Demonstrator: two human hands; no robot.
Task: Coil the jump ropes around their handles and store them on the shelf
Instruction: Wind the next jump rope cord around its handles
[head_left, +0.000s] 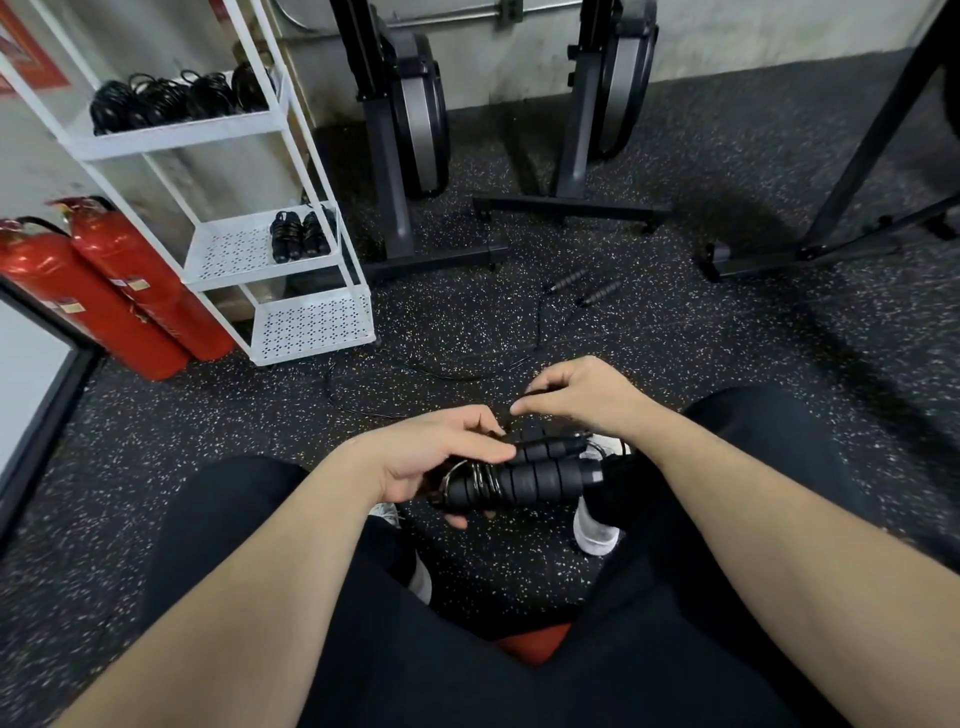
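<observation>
The person sits low over the speckled black floor (727, 171), knees apart. The left hand (441, 457) grips a pair of black ribbed handles (524, 475) laid side by side, fingers curled under them and thumb on top; a few turns of thin rope (480, 480) already wrap the handles near that hand. The right hand (576, 392), just beyond and to the right, pinches the rope's loose length between thumb and fingertips, its fingers drawn close together.

Farther out on the floor lies a second jump rope (584, 288), its two handles side by side and its cord trailing back toward the person in a loose curve.

At the far left stands a white shelf (306, 124). Its upper tray holds a row of coiled ropes (176, 98), and the middle tray carries two more wound bundles (298, 234) at its right end. Two red fire extinguishers (104, 291) lean beside the shelf on the left. Dark exercise machines (410, 114) stand against the far wall.
</observation>
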